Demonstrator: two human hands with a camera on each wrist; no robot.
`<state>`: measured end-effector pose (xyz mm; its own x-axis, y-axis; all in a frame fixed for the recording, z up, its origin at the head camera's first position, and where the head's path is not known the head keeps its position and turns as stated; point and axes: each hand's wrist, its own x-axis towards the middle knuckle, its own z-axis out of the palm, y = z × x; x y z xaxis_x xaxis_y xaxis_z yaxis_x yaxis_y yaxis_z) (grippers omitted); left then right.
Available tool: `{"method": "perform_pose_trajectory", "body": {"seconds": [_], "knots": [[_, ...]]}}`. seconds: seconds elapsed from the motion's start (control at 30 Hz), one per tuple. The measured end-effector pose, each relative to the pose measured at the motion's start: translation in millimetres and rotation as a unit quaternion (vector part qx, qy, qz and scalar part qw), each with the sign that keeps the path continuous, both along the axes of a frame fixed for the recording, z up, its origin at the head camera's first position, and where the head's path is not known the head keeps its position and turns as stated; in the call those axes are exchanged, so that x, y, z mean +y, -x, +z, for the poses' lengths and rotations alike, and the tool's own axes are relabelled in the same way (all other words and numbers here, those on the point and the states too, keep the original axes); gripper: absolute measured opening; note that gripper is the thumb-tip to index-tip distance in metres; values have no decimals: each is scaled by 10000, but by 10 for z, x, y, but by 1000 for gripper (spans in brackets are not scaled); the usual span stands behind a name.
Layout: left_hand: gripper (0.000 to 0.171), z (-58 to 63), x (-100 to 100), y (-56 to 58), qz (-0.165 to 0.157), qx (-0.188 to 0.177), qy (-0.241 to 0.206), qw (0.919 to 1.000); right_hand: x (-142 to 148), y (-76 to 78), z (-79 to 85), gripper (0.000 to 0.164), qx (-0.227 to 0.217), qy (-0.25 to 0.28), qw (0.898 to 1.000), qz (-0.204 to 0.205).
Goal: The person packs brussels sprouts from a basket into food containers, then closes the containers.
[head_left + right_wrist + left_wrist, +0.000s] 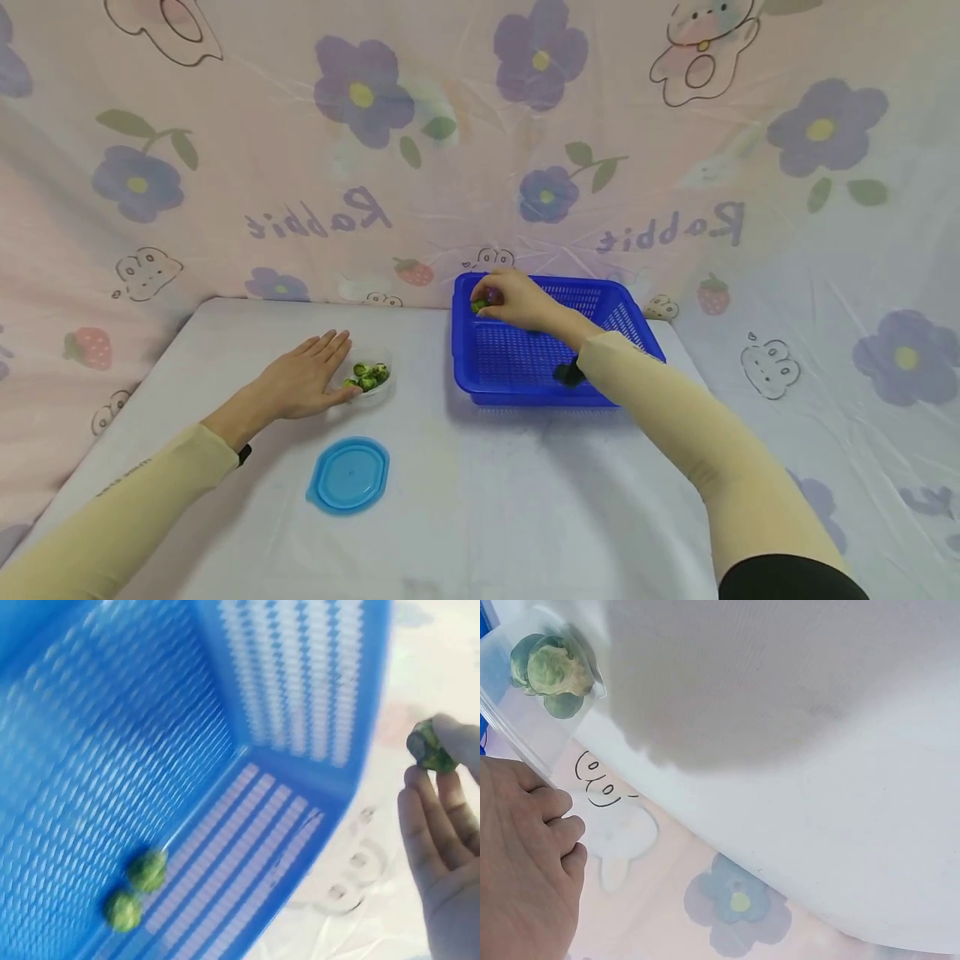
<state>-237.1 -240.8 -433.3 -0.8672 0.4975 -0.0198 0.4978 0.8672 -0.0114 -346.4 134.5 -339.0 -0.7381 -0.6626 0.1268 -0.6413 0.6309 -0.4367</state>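
My left hand (pixel 296 385) lies with straight fingers beside a small clear plastic container (pixel 514 724), its thumb at the near rim. Several Brussels sprouts (pixel 366 379) sit in that container. My right hand (pixel 519 302) is over the back left corner of a blue plastic basket (pixel 540 393). Between thumb and fingertips it pinches one Brussels sprout (pixel 427 746), held above the basket floor. Two more Brussels sprouts (pixel 146 870) rest inside the basket against its slotted side wall, seen in the right wrist view; my forearm partly covers the basket in the head view.
A light blue lid (pixel 348 475) lies flat on the white table (pixel 465 500), nearer than the container. Behind the table hangs a patterned cloth (pixel 465 167) with flowers and rabbits, close to the basket's back edge.
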Motion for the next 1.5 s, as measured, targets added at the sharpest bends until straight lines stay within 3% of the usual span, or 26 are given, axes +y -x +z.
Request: {"method": "perform_pose_trajectory", "body": {"seconds": [0.17, 0.4, 0.87, 1.27, 1.5], "knots": [[90, -35, 19, 0, -37, -55, -75, 10000, -119, -243, -24, 19, -241, 679, 9972, -193], [91, -68, -15, 19, 12, 9, -41, 10000, -431, -498, -141, 20, -540, 1580, 9857, -228], [93, -86, -1, 15, 109, -166, -183, 9996, -1147, -877, -482, 21, -869, 2184, 9694, -706], [91, -64, -32, 11, 15, -24, -120, 9999, -1568, -798, -858, 22, -918, 1858, 9755, -745], [91, -80, -40, 20, 8, 24, -160, 9999, -1715, -720, -982, 21, -559, 1388, 9860, -732]]}}
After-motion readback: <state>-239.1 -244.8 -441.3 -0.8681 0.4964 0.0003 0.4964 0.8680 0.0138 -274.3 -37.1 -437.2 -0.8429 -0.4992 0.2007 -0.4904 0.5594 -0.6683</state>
